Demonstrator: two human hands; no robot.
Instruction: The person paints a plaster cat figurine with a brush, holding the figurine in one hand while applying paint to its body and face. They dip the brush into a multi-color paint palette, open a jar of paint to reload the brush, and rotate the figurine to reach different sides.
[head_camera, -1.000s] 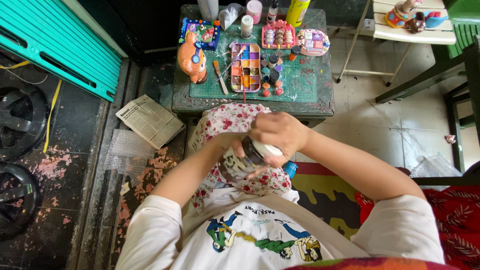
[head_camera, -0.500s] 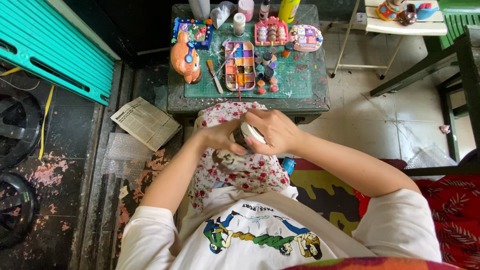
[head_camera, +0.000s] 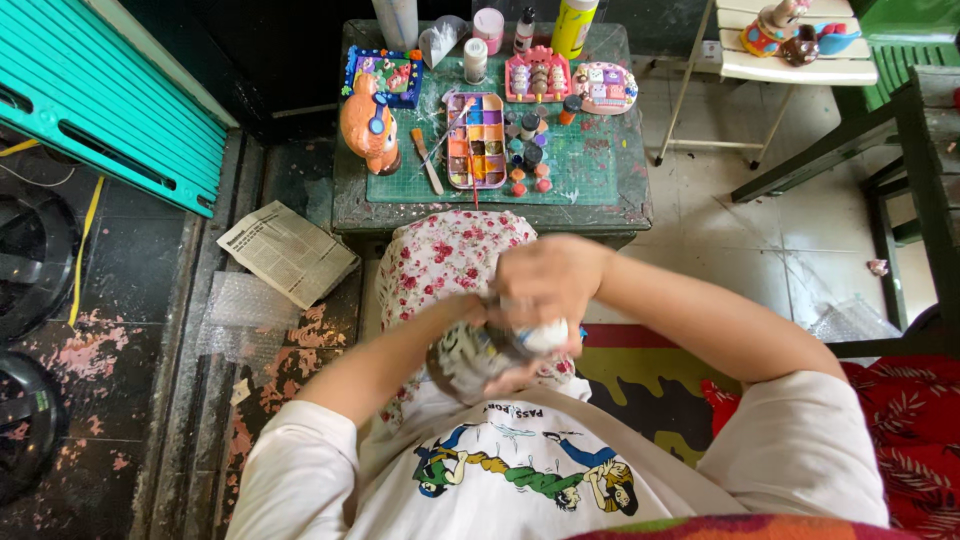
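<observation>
Hands clasp a striped figurine (head_camera: 470, 358) over a floral lap.
Right hand (head_camera: 545, 285) closed on top, left hand (head_camera: 478, 318) cupping beneath (blurred); paint palette (head_camera: 476, 140) on table (head_camera: 600, 205).

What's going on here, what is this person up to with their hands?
A seated person holds a small painted figurine over their lap, with both the left hand and the right hand wrapped around it. The picture is blurred there, so details are unclear. Ahead stands a low table with a paint palette, small paint pots and an orange animal figure.
</observation>
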